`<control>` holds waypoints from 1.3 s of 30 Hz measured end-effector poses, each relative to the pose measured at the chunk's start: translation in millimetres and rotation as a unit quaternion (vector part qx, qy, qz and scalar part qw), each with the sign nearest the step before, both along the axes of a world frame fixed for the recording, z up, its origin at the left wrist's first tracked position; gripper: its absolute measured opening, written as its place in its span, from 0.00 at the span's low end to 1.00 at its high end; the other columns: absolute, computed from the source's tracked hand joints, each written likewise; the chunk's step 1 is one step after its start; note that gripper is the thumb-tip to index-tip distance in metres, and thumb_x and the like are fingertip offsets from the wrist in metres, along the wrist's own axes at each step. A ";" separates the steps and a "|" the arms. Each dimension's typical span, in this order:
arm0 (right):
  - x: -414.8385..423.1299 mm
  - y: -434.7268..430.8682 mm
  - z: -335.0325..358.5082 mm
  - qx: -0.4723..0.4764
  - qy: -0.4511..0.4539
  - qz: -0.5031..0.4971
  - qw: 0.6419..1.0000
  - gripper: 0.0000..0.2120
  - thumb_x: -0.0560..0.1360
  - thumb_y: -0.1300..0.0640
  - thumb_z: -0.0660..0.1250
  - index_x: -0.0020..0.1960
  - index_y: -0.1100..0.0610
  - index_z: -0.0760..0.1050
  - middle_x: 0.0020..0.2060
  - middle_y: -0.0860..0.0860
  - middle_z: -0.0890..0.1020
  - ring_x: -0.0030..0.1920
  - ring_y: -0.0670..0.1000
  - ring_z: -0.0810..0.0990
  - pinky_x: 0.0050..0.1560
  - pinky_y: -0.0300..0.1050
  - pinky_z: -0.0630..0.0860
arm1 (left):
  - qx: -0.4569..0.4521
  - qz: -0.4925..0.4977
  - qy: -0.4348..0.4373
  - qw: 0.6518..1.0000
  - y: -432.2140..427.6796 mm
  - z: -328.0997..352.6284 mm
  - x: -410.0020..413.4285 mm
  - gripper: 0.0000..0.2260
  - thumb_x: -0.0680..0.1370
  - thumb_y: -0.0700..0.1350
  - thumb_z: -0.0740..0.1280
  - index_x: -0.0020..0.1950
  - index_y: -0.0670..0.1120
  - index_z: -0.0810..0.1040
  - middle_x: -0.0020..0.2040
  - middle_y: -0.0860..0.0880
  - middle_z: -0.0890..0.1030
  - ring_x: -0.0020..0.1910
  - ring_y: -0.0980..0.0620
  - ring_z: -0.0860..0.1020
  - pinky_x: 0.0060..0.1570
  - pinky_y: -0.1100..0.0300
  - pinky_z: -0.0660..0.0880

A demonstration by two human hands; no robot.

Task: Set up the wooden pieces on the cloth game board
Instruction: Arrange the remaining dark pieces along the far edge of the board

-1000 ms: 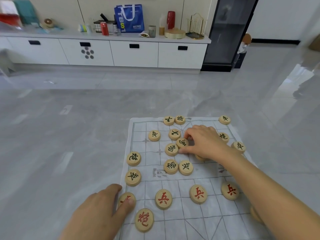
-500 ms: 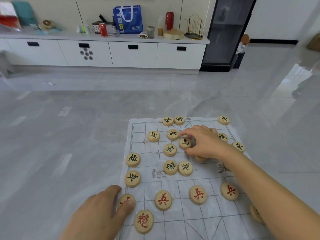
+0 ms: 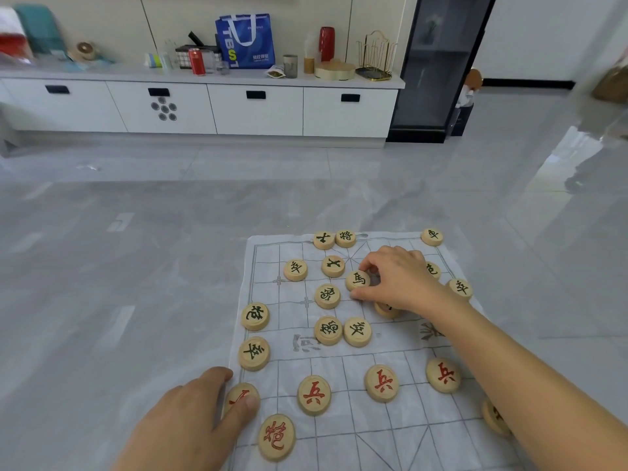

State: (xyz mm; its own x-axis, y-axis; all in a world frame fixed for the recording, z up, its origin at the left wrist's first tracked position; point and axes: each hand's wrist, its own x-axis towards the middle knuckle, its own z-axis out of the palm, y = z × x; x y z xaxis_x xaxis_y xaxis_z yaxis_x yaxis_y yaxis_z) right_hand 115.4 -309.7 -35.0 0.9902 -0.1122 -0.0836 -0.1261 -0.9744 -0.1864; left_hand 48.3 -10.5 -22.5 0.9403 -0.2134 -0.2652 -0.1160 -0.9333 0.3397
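- We see 1 cloth board [image 3: 401,348] lying flat on the grey floor [image 3: 136,266].
- We count 20 round wooden pieces on it or at its edges: 14 dark-lettered pieces [image 3: 295,269] and 6 red-lettered pieces [image 3: 314,395].
- The 14 dark-lettered pieces are scattered over the far half. 3 lie along the far edge and 2 at the left edge. 2 are partly hidden by the right hand [image 3: 397,280].
- The 6 red-lettered pieces lie on the near half. 3 form a loose row across the board, 1 sits nearer to us, and 1 at the right edge is mostly hidden behind the right forearm.
- The right hand pinches 1 dark piece, the 馬 piece [image 3: 358,279], between thumb and forefinger near the middle of the far half. We cannot tell whether it touches the cloth.
- The left hand [image 3: 190,423] lays its thumb flat on the left-edge red piece [image 3: 238,396]. Its forefinger lies straight beside the cloth's edge, and the other fingers are out of view.
- Behind stands 1 white cabinet [image 3: 255,113] with 4 black handles. It carries 1 blue bag [image 3: 246,40] and 1 red can [image 3: 196,61].
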 end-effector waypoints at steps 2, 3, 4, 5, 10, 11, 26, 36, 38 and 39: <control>-0.5 -0.4 0.0 0.002 0.001 -0.003 1.000 0.25 0.67 0.35 0.67 0.58 0.46 0.72 0.51 0.46 0.73 0.56 0.50 0.70 0.55 0.48 0.62 | 0.003 -0.001 -0.003 1.000 0.4 -0.4 -0.2 0.24 0.75 0.66 0.53 0.68 0.58 0.63 0.63 0.57 0.73 0.62 0.56 0.72 0.56 0.64 0.69; -0.9 -0.5 -0.1 0.006 0.002 -0.005 1.000 0.25 0.66 0.35 0.67 0.59 0.46 0.72 0.52 0.46 0.73 0.56 0.50 0.70 0.56 0.48 0.62 | 0.004 -0.001 -0.004 1.000 0.5 -0.7 -0.2 0.24 0.75 0.66 0.53 0.68 0.58 0.63 0.62 0.57 0.73 0.61 0.56 0.72 0.56 0.64 0.69; -1.3 -0.5 -0.2 0.009 0.002 -0.006 1.000 0.26 0.66 0.35 0.67 0.60 0.46 0.71 0.52 0.46 0.73 0.56 0.50 0.70 0.57 0.49 0.62 | 0.004 -0.001 -0.004 1.000 0.6 -0.8 -0.2 0.24 0.75 0.66 0.53 0.68 0.58 0.63 0.62 0.58 0.73 0.61 0.56 0.72 0.55 0.64 0.69; -1.4 -0.8 -0.9 0.009 0.001 -0.009 1.000 0.27 0.66 0.34 0.67 0.60 0.46 0.71 0.52 0.46 0.73 0.56 0.50 0.70 0.57 0.49 0.63 | 0.004 0.000 -0.002 1.000 0.4 -0.7 0.1 0.24 0.75 0.66 0.53 0.68 0.58 0.62 0.62 0.58 0.73 0.61 0.56 0.72 0.55 0.64 0.69; -3.4 0.6 -2.2 0.051 -0.014 -0.020 0.998 0.22 0.66 0.38 0.70 0.56 0.45 0.72 0.50 0.45 0.71 0.55 0.49 0.71 0.57 0.48 0.63 | 0.011 0.001 -0.002 1.000 -0.6 -1.1 0.5 0.24 0.75 0.66 0.53 0.68 0.58 0.62 0.62 0.58 0.73 0.61 0.56 0.72 0.54 0.64 0.68; -4.7 -0.3 -1.4 0.079 -0.030 -0.026 0.996 0.21 0.66 0.40 0.70 0.56 0.44 0.73 0.50 0.45 0.71 0.55 0.48 0.71 0.57 0.48 0.62 | 0.012 0.001 -0.004 1.000 -0.1 -0.9 0.0 0.23 0.75 0.66 0.53 0.68 0.58 0.62 0.62 0.58 0.73 0.61 0.56 0.72 0.53 0.64 0.68; -15.7 -42.2 7.4 0.051 -0.154 -0.060 0.985 0.19 0.66 0.40 0.71 0.55 0.43 0.74 0.55 0.44 0.71 0.60 0.47 0.68 0.60 0.47 0.57 | 0.023 -0.007 -0.017 1.000 0.2 -6.2 3.6 0.24 0.75 0.67 0.52 0.67 0.58 0.62 0.56 0.58 0.72 0.61 0.58 0.72 0.48 0.65 0.64; -5.8 -114.0 8.5 -0.051 -0.084 -0.242 0.965 0.22 0.66 0.38 0.70 0.56 0.44 0.75 0.56 0.54 0.74 0.58 0.58 0.71 0.55 0.52 0.66 | 0.032 -0.029 -0.023 0.999 0.7 -5.6 3.4 0.23 0.75 0.66 0.51 0.67 0.58 0.62 0.55 0.58 0.71 0.61 0.58 0.71 0.48 0.66 0.64; 4.1 -107.2 6.1 -0.036 -0.084 -0.227 0.970 0.22 0.65 0.38 0.71 0.57 0.43 0.75 0.58 0.53 0.73 0.60 0.57 0.70 0.57 0.51 0.65 | 0.029 -0.029 -0.016 0.999 0.0 -4.5 4.4 0.23 0.75 0.66 0.51 0.67 0.58 0.62 0.60 0.58 0.72 0.62 0.59 0.71 0.49 0.67 0.63; 9.7 -103.4 4.6 -0.033 -0.086 -0.218 0.972 0.23 0.65 0.38 0.71 0.57 0.43 0.75 0.59 0.53 0.72 0.61 0.57 0.69 0.58 0.51 0.64 | 0.020 -0.023 -0.016 0.999 0.0 -3.7 4.5 0.24 0.75 0.67 0.51 0.67 0.58 0.62 0.61 0.58 0.72 0.62 0.59 0.71 0.49 0.67 0.63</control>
